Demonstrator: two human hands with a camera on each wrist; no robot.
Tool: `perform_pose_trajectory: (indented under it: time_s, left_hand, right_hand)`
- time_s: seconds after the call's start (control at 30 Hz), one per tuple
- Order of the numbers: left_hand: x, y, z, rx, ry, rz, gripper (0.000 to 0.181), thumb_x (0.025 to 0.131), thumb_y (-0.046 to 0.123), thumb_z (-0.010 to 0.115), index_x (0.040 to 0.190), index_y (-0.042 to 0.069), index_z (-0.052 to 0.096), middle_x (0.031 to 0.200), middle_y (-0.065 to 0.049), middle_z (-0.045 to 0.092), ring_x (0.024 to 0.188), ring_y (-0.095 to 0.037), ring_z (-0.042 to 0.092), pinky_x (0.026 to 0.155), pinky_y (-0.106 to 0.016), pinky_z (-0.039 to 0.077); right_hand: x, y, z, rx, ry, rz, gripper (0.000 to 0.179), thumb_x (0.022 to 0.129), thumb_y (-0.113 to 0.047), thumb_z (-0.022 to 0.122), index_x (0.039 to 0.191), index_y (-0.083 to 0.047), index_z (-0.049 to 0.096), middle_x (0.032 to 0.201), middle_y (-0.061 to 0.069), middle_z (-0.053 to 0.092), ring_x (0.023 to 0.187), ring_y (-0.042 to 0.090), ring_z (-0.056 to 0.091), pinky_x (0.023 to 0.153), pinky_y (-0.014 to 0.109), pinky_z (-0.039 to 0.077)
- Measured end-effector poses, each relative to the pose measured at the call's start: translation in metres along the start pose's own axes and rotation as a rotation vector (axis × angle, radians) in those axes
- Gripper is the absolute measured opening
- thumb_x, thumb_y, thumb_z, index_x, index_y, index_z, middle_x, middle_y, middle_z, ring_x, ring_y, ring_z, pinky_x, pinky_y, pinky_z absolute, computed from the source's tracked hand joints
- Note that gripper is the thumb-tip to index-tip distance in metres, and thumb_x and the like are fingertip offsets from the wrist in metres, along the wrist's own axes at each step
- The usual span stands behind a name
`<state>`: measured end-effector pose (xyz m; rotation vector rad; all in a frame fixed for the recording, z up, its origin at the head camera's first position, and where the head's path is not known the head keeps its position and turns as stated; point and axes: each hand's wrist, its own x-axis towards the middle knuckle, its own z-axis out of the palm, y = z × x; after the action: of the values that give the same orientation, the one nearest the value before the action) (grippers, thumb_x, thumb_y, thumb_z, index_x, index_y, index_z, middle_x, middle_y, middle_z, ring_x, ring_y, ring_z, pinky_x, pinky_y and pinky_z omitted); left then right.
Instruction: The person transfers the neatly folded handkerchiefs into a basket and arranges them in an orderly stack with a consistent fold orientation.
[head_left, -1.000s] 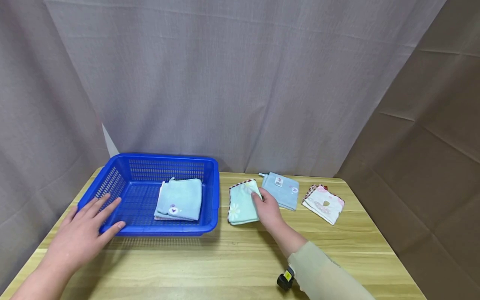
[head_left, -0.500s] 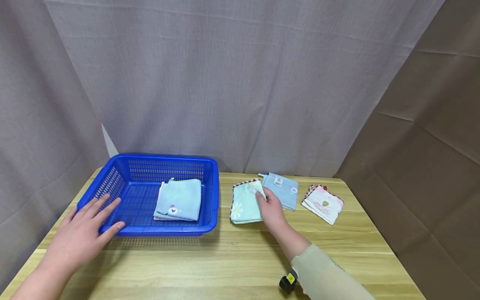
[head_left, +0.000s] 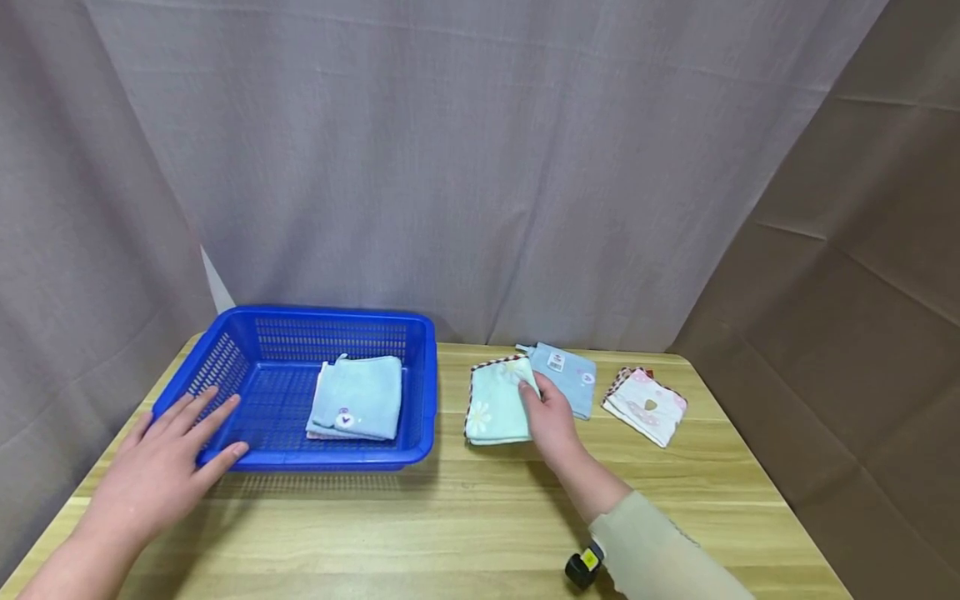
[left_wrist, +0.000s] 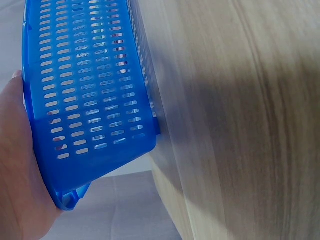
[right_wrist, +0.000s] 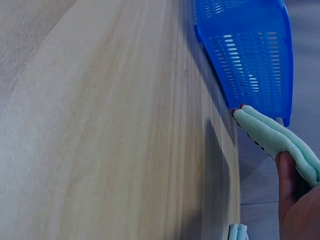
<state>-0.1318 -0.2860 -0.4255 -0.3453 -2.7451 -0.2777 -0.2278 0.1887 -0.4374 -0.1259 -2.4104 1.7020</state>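
Note:
My right hand [head_left: 552, 419] pinches a folded mint-green towel [head_left: 497, 405] by its right side, thumb on top. The towel has a daisy print and a checked edge. In the right wrist view this green towel [right_wrist: 275, 135] hangs above the table, its shadow on the wood below. My left hand [head_left: 165, 467] lies with fingers spread over the front left corner of a blue plastic basket [head_left: 315, 457]. Inside the basket a folded light-blue towel [head_left: 360, 400] lies on a pale pinkish one, towards the right.
Behind my right hand a blue towel [head_left: 573, 382] with a white label lies on the wooden table [head_left: 450, 533]. Farther right is a white towel [head_left: 647, 406] with pink print. A grey curtain [head_left: 480, 167] closes off the back; a brown cloth wall [head_left: 847, 350] stands at right.
My right hand, holding the green towel, has shifted slightly right, away from the basket. My left hand and the basket have stayed in place.

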Motion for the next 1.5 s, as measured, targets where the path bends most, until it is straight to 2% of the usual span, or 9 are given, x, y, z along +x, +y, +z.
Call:
perform_pose_trajectory:
  time_s: [0.13,0.23,0.5,0.8,0.93,1.07,1.27,1.37,1.5]
  left_hand:
    - [0.000,0.000,0.000,0.002,-0.003,0.000,0.065,0.096,0.051,0.058,0.149,0.016,0.045,0.151,-0.021,0.041,0.137,-0.050,0.033,0.117,-0.063,-0.002]
    - [-0.001,-0.001,0.000,0.005,-0.002,0.001,0.065,0.096,0.051,0.058,0.149,0.016,0.045,0.151,-0.022,0.041,0.138,-0.050,0.031,0.117,-0.063,-0.002]
    - [-0.001,0.000,0.000,0.006,-0.004,0.001,0.065,0.097,0.051,0.057,0.150,0.016,0.044,0.151,-0.021,0.040,0.139,-0.050,0.031,0.117,-0.063,-0.003]
    - [-0.001,-0.001,-0.001,0.008,-0.011,-0.004,0.066,0.096,0.052,0.057,0.151,0.017,0.044,0.151,-0.021,0.040,0.138,-0.050,0.031,0.116,-0.065,0.000]
    - [0.000,-0.001,0.000,0.007,-0.018,-0.006,0.067,0.097,0.052,0.057,0.152,0.019,0.041,0.152,-0.020,0.039,0.139,-0.050,0.031,0.116,-0.063,-0.002]
    - [0.000,0.000,0.001,0.007,-0.026,-0.008,0.067,0.097,0.053,0.056,0.153,0.020,0.039,0.153,-0.020,0.039,0.139,-0.050,0.030,0.116,-0.063,-0.003]
    - [0.000,0.001,0.000,0.010,-0.029,-0.011,0.067,0.097,0.053,0.055,0.153,0.019,0.040,0.153,-0.020,0.038,0.140,-0.049,0.029,0.116,-0.064,-0.002]
    - [0.000,0.001,0.000,0.010,-0.024,-0.008,0.067,0.097,0.053,0.055,0.153,0.019,0.041,0.153,-0.020,0.039,0.140,-0.049,0.029,0.116,-0.065,-0.001]
    - [-0.001,0.000,0.000,0.009,-0.018,-0.006,0.066,0.097,0.052,0.056,0.152,0.018,0.042,0.152,-0.021,0.040,0.139,-0.050,0.030,0.115,-0.066,0.001]
  right_hand:
    - [-0.001,-0.002,-0.005,0.028,0.016,-0.003,0.037,0.102,-0.025,0.053,0.135,-0.010,0.061,0.120,0.014,0.066,0.096,0.021,0.060,0.085,0.033,0.049]
    - [-0.001,-0.003,-0.009,0.047,0.018,-0.004,0.037,0.102,-0.025,0.053,0.136,-0.010,0.060,0.121,0.014,0.066,0.097,0.021,0.060,0.084,0.032,0.050]
    - [-0.002,-0.006,-0.017,0.089,0.001,-0.009,0.040,0.104,-0.023,0.050,0.140,-0.006,0.055,0.137,0.015,0.058,0.119,0.025,0.053,0.102,0.040,0.042]
    - [-0.002,-0.012,-0.021,0.093,0.017,0.008,0.038,0.104,-0.025,0.051,0.138,-0.010,0.059,0.125,0.015,0.063,0.097,0.018,0.058,0.084,0.025,0.049]
    - [0.000,-0.014,-0.022,0.104,0.009,0.042,0.039,0.105,-0.023,0.050,0.139,-0.007,0.057,0.126,0.017,0.063,0.096,0.018,0.058,0.083,0.027,0.049]
    - [0.001,-0.016,-0.022,0.117,0.002,0.053,0.040,0.105,-0.022,0.049,0.141,-0.006,0.054,0.128,0.018,0.061,0.101,0.020,0.057,0.086,0.029,0.047]
    - [-0.003,-0.020,-0.021,0.150,0.003,0.025,0.040,0.105,-0.026,0.049,0.141,-0.010,0.056,0.130,0.014,0.060,0.107,0.021,0.054,0.093,0.032,0.045]
    - [-0.002,-0.020,-0.020,0.171,-0.002,0.008,0.042,0.105,-0.026,0.049,0.142,-0.009,0.053,0.138,0.013,0.056,0.122,0.023,0.050,0.105,0.038,0.040]
    - [-0.001,-0.021,-0.020,0.188,-0.008,0.006,0.046,0.105,-0.027,0.048,0.147,-0.007,0.048,0.152,0.011,0.044,0.142,0.025,0.035,0.118,0.043,0.025]
